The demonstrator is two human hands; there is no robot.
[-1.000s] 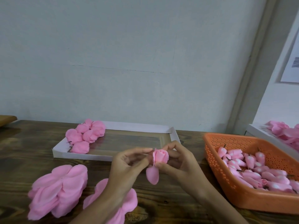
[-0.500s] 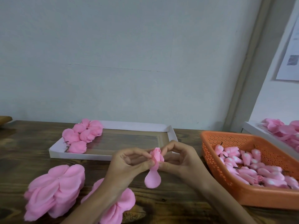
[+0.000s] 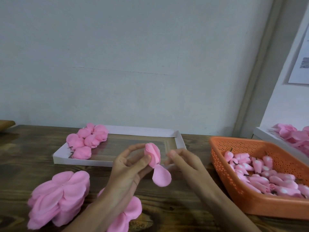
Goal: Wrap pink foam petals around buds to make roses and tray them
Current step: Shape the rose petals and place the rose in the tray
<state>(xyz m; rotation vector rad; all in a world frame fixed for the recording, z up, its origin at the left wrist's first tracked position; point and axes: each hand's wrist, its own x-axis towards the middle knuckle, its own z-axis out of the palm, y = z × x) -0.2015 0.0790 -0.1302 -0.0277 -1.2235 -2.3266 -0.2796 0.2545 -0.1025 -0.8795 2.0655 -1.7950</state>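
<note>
Half-wrapped rose (image 3: pixel 152 154) held above the bench (image 3: pixel 25 158).
Petal stacks (image 3: pixel 58 198) lie left, with finished roses (image 3: pixel 88 139) in the white tray (image 3: pixel 83 162) behind. The left hand (image 3: pixel 128 166) pinches the rose in curled fingers (image 3: pixel 133 147), one petal (image 3: pixel 161 177) dangling. The blurred right hand (image 3: pixel 184 162) hangs beside it, loosely bent, grasping nothing. Buds (image 3: pixel 267 173) fill the orange basket (image 3: pixel 250 205).

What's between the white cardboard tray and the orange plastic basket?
Head view: only a bare strip of dark wooden table lies between the white cardboard tray and the orange plastic basket; the right hand hangs just nearer the camera.
</note>
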